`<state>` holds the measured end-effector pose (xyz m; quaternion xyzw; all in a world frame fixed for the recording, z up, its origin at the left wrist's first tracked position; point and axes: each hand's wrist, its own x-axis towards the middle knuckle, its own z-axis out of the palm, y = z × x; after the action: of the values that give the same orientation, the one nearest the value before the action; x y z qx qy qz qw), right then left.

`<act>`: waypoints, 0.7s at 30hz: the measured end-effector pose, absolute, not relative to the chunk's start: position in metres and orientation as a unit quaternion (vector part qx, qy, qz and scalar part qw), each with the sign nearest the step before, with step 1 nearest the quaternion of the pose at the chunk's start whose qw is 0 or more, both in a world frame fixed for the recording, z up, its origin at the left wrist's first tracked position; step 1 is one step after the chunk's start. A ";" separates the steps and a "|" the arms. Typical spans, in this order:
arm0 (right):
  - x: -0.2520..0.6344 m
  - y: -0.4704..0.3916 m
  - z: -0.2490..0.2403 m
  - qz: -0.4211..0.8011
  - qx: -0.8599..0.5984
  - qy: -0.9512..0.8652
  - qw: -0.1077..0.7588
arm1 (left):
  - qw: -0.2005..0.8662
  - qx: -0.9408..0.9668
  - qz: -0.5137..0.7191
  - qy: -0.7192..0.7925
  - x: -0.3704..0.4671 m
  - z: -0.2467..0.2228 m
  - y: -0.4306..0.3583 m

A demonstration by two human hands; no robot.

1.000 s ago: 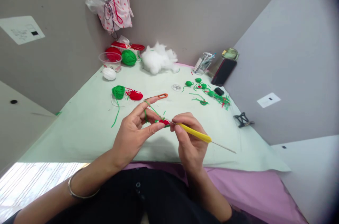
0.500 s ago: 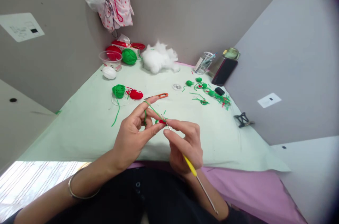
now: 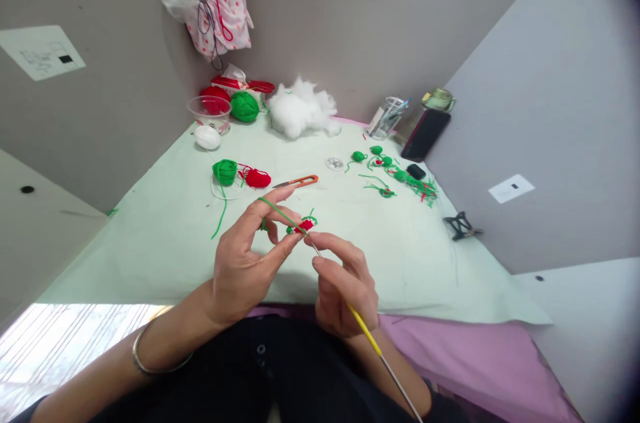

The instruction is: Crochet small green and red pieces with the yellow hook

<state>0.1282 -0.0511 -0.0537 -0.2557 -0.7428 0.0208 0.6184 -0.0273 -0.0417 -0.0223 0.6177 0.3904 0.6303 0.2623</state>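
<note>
My left hand (image 3: 245, 263) pinches a small red and green crochet piece (image 3: 304, 226) between thumb and finger. Green yarn (image 3: 281, 211) runs over its raised index finger down to the piece. My right hand (image 3: 346, 283) is closed round a crochet hook with a yellow handle (image 3: 364, 328). The hook's metal tip meets the lower edge of the piece, where the yarn comes in. Behind my fingers lies an orange thread snipper (image 3: 303, 181) on the pale green cloth.
A green yarn ball (image 3: 225, 172) and a red one (image 3: 257, 178) lie left. White stuffing (image 3: 303, 110), a clear tub (image 3: 209, 115) and a pen cup (image 3: 387, 119) stand behind. Small green pieces (image 3: 400, 175), a phone (image 3: 426, 134) and a black stand (image 3: 461, 226) are right.
My hands have drawn slightly apart and turned, and more of the red and green piece shows. The hook has shifted a little down, with its rear end now at the picture's bottom edge.
</note>
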 end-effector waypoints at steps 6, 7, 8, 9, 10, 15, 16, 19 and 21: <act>0.128 -0.053 -0.045 0.064 -0.263 -0.744 0.610 | 0.193 0.645 0.643 0.365 -0.029 -0.033 -0.037; 0.128 -0.054 -0.043 0.074 -0.263 -0.743 0.611 | 0.173 0.657 0.639 0.361 -0.031 -0.034 -0.036; 0.128 -0.054 -0.042 0.087 -0.263 -0.739 0.614 | 0.154 0.669 0.634 0.356 -0.033 -0.036 -0.035; 0.127 -0.054 -0.042 0.106 -0.264 -0.732 0.619 | 0.136 0.681 0.629 0.349 -0.035 -0.037 -0.035; 0.127 -0.054 -0.041 0.132 -0.265 -0.723 0.624 | 0.122 0.691 0.626 0.340 -0.036 -0.037 -0.034; 0.125 -0.045 -0.034 0.281 -0.263 -0.651 0.655 | 0.144 0.685 0.640 0.318 -0.038 -0.035 -0.035; 0.125 -0.043 -0.033 0.298 -0.261 -0.642 0.656 | 0.162 0.672 0.645 0.326 -0.037 -0.035 -0.035; 0.129 -0.039 -0.033 0.304 -0.262 -0.650 0.645 | 0.191 0.650 0.643 0.357 -0.035 -0.035 -0.036; 0.132 -0.040 -0.038 0.247 -0.266 -0.693 0.623 | 0.160 0.673 0.629 0.355 -0.036 -0.036 -0.035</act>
<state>0.1323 -0.0398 -0.0376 -0.2661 -0.6932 0.2468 0.6227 -0.0356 -0.0353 -0.0358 0.6726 0.3552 0.6291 0.1604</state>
